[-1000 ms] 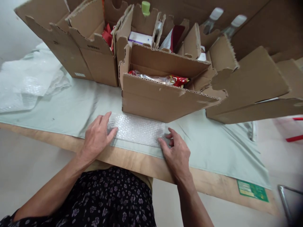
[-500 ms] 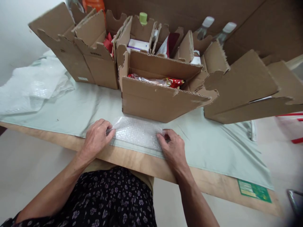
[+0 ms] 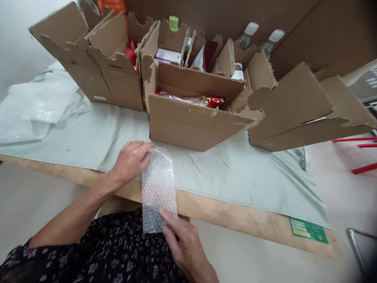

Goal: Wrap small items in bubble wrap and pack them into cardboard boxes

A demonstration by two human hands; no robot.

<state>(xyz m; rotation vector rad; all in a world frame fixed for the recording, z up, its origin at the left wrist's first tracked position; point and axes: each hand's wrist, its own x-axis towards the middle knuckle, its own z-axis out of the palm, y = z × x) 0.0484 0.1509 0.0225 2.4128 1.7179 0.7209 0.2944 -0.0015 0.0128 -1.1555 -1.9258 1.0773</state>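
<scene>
The strip of bubble wrap (image 3: 159,184) runs from twelve to six o'clock, its upper part over the pale green cloth (image 3: 218,173) on the bench (image 3: 224,208) and its lower end past the wooden edge, before the dark floral garment (image 3: 118,243). Clock directions here are taken from the strip. The person's left hand (image 3: 134,159), at ten o'clock, is closed on its upper left edge, thumb and fingers pinching the film. The right hand (image 3: 188,241), at five o'clock, touches the lower right edge with the index fingertip, thumb and index apart; whether the film is gripped there cannot be told.

At one o'clock, just beyond the strip, stands an open cardboard box (image 3: 182,124) with a red shiny packet (image 3: 215,102) inside. A crumpled pile of bubble wrap (image 3: 38,102) lies at ten o'clock, well apart. Two white-capped bottles (image 3: 247,35) rise between one and two o'clock, behind the cartons (image 3: 288,114).
</scene>
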